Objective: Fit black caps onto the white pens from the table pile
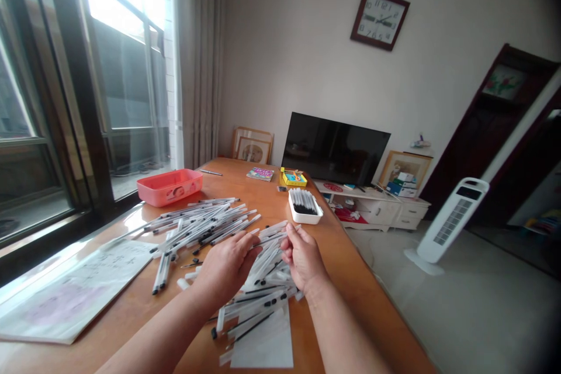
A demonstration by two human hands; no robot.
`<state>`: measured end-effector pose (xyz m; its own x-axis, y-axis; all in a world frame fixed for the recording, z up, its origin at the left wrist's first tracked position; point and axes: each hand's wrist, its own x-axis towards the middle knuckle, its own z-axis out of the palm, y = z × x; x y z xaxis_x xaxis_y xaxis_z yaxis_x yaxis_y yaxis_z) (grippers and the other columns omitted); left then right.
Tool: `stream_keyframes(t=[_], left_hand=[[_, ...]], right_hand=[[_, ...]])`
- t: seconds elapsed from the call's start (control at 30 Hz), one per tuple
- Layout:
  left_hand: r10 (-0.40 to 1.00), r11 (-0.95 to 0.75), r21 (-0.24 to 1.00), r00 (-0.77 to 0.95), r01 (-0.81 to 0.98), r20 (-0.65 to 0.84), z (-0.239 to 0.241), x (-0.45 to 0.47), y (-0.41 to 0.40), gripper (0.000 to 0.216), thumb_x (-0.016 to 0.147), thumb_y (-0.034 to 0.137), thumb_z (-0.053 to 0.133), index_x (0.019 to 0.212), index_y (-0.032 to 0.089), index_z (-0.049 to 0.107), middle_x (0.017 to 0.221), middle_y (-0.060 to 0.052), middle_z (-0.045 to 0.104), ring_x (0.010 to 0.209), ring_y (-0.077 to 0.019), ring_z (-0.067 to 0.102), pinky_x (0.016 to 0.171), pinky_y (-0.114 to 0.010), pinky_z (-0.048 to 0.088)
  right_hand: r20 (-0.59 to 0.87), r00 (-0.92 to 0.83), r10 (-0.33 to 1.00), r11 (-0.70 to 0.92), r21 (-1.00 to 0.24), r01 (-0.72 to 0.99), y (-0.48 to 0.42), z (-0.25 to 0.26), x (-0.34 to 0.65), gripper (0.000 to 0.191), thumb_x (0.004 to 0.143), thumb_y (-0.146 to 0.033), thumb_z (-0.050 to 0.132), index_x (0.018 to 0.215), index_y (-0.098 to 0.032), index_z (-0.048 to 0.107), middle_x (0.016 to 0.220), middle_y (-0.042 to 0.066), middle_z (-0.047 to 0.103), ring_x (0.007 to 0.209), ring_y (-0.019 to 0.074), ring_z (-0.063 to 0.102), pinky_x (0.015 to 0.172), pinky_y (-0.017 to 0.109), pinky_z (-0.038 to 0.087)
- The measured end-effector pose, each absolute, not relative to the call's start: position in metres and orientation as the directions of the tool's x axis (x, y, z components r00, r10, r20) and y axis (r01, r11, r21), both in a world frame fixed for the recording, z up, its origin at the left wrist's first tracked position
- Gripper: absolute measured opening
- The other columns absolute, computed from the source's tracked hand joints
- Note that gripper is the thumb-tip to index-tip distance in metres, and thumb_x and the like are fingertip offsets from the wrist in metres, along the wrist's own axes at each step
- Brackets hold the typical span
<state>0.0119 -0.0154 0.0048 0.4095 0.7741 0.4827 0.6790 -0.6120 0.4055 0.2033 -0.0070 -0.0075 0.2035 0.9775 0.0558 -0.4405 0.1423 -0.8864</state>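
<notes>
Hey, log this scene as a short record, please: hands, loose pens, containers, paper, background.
Left hand: at one end of a slim pen-like piece; grip unclear
Right hand: pinching that piece
Loose pens: clear with black parts, heaped on the brown table
White box: beyond the right hand, holding clear pens
Pink box: beyond the heap, left
White sheet: partly under pens
Background: television, wall clock, tower fan
</notes>
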Motion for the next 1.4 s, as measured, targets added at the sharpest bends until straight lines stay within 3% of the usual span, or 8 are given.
stream_keyframes(t=[0.23, 0.43, 0.6, 0.87, 1.07, 1.2, 1.3, 1.4], left_hand=[[0.779, -0.616, 0.441, 0.417, 0.653, 0.469, 0.009, 0.015, -0.023, 0.032, 0.105, 0.045, 0.037, 0.104, 0.026, 0.062, 0.102, -0.007, 0.073, 0.088, -0.0218, 0.067, 0.077, -0.03, 0.042], [0.848, -0.525, 0.687, 0.375, 0.502, 0.374, 0.008, 0.018, -0.022, 0.041, 0.102, 0.054, 0.041, 0.087, 0.022, 0.061, 0.078, -0.001, 0.063, 0.071, -0.0175, 0.054, 0.067, -0.027, 0.038], [0.92, -0.249, 0.919, 0.371, 0.306, 0.126, 0.014, 0.02, -0.023, 0.051, 0.095, 0.065, 0.048, 0.089, 0.017, 0.065, 0.069, 0.002, 0.049, 0.064, -0.0135, 0.041, 0.06, -0.025, 0.034], [0.844, 0.169, 0.986, 0.516, 0.001, -0.145, 0.014, 0.011, -0.023, 0.047, 0.091, 0.064, 0.056, 0.087, 0.018, 0.061, 0.055, 0.012, 0.019, 0.051, -0.0092, 0.01, 0.048, -0.025, 0.01], [0.922, -0.167, 0.964, 0.378, 0.208, 0.079, 0.009, 0.019, -0.026, 0.049, 0.092, 0.065, 0.052, 0.093, 0.018, 0.064, 0.057, 0.007, 0.038, 0.053, -0.011, 0.034, 0.052, -0.023, 0.026], [0.901, -0.432, 0.729, 0.281, 0.53, 0.33, 0.013, 0.023, -0.033, 0.034, 0.095, 0.055, 0.053, 0.098, 0.023, 0.065, 0.063, 0.004, 0.054, 0.059, -0.0147, 0.05, 0.061, -0.025, 0.033], [0.873, -0.484, 0.606, 0.3, 0.632, 0.384, 0.017, 0.023, -0.036, 0.034, 0.1, 0.05, 0.044, 0.092, 0.024, 0.065, 0.066, 0.001, 0.059, 0.063, -0.0159, 0.054, 0.064, -0.026, 0.033], [0.891, -0.454, 0.678, 0.311, 0.578, 0.331, 0.017, 0.022, -0.034, 0.042, 0.1, 0.054, 0.043, 0.08, 0.022, 0.06, 0.065, 0.001, 0.054, 0.061, -0.0148, 0.049, 0.061, -0.026, 0.031]], right_hand=[[0.145, 0.218, 0.965, 0.23, -0.868, -0.441, -0.008, -0.001, 0.206, 0.041, 0.08, -0.056, 0.077, 0.081, -0.017, 0.064, 0.056, -0.004, 0.054, 0.042, 0.0043, 0.03, 0.039, 0.018, 0.023], [0.183, 0.207, 0.961, 0.258, -0.86, -0.44, -0.01, 0.001, 0.208, 0.037, 0.085, -0.051, 0.075, 0.085, -0.015, 0.067, 0.057, -0.003, 0.056, 0.043, 0.0042, 0.031, 0.041, 0.018, 0.022], [0.197, 0.181, 0.964, 0.257, -0.867, -0.427, -0.01, 0.0, 0.209, 0.036, 0.087, -0.051, 0.073, 0.085, -0.016, 0.066, 0.057, -0.002, 0.055, 0.045, 0.0047, 0.031, 0.042, 0.018, 0.022], [0.211, 0.139, 0.968, 0.251, -0.864, -0.437, -0.012, 0.0, 0.208, 0.034, 0.087, -0.051, 0.073, 0.086, -0.017, 0.066, 0.056, -0.004, 0.052, 0.045, 0.0058, 0.031, 0.044, 0.02, 0.021], [0.186, 0.185, 0.965, 0.241, -0.905, -0.349, -0.008, -0.006, 0.207, 0.038, 0.084, -0.056, 0.074, 0.086, -0.018, 0.064, 0.056, -0.006, 0.049, 0.047, 0.0071, 0.033, 0.044, 0.019, 0.023], [0.181, 0.17, 0.969, 0.233, -0.9, -0.369, -0.009, -0.004, 0.207, 0.037, 0.085, -0.053, 0.074, 0.085, -0.018, 0.064, 0.057, -0.006, 0.049, 0.047, 0.0061, 0.031, 0.044, 0.019, 0.023], [0.193, 0.154, 0.969, 0.239, -0.889, -0.39, -0.012, 0.001, 0.207, 0.035, 0.086, -0.051, 0.074, 0.085, -0.017, 0.065, 0.057, -0.006, 0.048, 0.046, 0.0054, 0.03, 0.043, 0.019, 0.022], [0.202, 0.157, 0.967, 0.249, -0.886, -0.391, -0.014, 0.003, 0.207, 0.034, 0.086, -0.051, 0.074, 0.085, -0.017, 0.066, 0.057, -0.006, 0.048, 0.045, 0.0057, 0.031, 0.042, 0.019, 0.024]])
